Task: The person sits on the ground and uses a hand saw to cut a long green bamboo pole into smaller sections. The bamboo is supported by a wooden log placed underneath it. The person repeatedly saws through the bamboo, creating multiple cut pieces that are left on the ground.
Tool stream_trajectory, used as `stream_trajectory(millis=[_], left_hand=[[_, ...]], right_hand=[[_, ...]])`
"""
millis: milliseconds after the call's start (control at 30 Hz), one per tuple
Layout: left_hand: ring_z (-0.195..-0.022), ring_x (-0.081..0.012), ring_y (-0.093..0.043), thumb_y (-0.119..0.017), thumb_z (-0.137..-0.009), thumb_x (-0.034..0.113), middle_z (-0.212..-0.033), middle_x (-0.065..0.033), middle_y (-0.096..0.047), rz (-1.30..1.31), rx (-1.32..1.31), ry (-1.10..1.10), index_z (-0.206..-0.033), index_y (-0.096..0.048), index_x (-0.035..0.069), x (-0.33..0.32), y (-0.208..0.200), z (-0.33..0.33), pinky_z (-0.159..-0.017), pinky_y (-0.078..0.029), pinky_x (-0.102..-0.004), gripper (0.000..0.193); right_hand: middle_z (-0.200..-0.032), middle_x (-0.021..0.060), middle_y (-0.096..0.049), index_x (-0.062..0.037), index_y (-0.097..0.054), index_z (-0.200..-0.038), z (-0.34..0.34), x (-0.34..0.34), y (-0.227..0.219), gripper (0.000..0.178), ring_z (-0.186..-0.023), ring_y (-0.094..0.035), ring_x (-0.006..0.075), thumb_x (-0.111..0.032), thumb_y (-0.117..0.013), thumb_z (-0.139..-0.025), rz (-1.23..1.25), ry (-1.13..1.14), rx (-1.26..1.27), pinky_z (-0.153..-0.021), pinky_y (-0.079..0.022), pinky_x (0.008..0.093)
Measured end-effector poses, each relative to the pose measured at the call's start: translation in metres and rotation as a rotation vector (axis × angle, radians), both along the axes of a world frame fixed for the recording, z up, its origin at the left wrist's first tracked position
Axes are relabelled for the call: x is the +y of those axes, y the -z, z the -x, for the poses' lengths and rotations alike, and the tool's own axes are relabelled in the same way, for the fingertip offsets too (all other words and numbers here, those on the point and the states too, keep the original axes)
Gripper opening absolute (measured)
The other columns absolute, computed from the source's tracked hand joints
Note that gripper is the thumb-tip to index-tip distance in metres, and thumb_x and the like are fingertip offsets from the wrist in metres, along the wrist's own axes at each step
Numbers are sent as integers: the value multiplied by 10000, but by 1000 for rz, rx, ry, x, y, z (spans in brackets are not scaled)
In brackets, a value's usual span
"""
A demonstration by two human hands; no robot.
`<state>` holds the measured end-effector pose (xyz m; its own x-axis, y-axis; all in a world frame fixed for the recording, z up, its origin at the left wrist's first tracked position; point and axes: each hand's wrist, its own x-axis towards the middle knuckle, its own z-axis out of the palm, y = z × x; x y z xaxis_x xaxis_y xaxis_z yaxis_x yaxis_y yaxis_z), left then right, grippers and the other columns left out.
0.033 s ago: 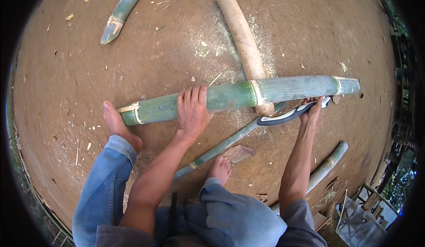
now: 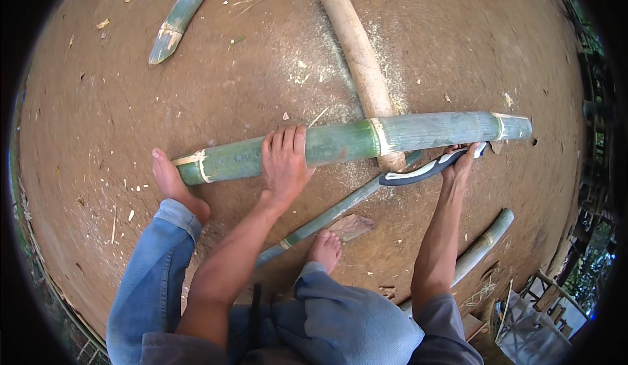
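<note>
Pole [image 2: 350,140] unmoved; left fingers [image 2: 288,139] grip far edge [image 2: 333,127], right fingers [image 2: 471,152] clasp handle [image 2: 418,171]; ground [image 2: 235,97] beyond.

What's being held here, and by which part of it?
The left hand clasps the thick green bamboo between its left and middle joints; the right hand holds the curved black-and-white handle near its right end.

This looks like an outdoor work yard. The ground [image 2: 216,103] is brown dirt, sawdust [image 2: 325,77] lies at 12 o'clock, a big bamboo pole [image 2: 438,131] stretches from 9 to 3 o'clock, and green leaves [image 2: 584,272] show at 4 o'clock.
</note>
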<state>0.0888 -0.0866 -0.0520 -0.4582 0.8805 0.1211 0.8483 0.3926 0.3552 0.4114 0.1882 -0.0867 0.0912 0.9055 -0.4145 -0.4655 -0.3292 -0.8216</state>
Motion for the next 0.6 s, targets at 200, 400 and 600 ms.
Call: stream_trajectory(millis=[200,400,600], left_hand=[[-1138,-287,-589,-947,-533,256,-1197,-98,-630,8,18,-23,-1295,-555,65,7,6,7,-1015,-403,-458,879],[-1122,-291,-598,-953,-529,248,-1165,-99,-639,46,24,-114,-1283,-560,81,30,-1,29,-985,-408,-453,867],[-1093,-300,-602,-955,-537,241,-1127,-107,-635,76,29,-158,-1278,-560,82,46,0,48,-950,-413,-447,855]], right_hand=[[-829,0,-510,-91,-508,-1070,23,20,-13,474,-638,-490,115,-562,-526,-1018,-51,-63,69,-563,-466,265],[-858,40,-472,-94,-433,-1020,76,71,-26,538,-645,-493,116,-536,-721,-919,-77,-157,48,-562,-474,265],[-894,66,-505,-93,-430,-1017,120,106,-9,542,-614,-496,121,-525,-739,-912,-6,-176,26,-537,-474,268]])
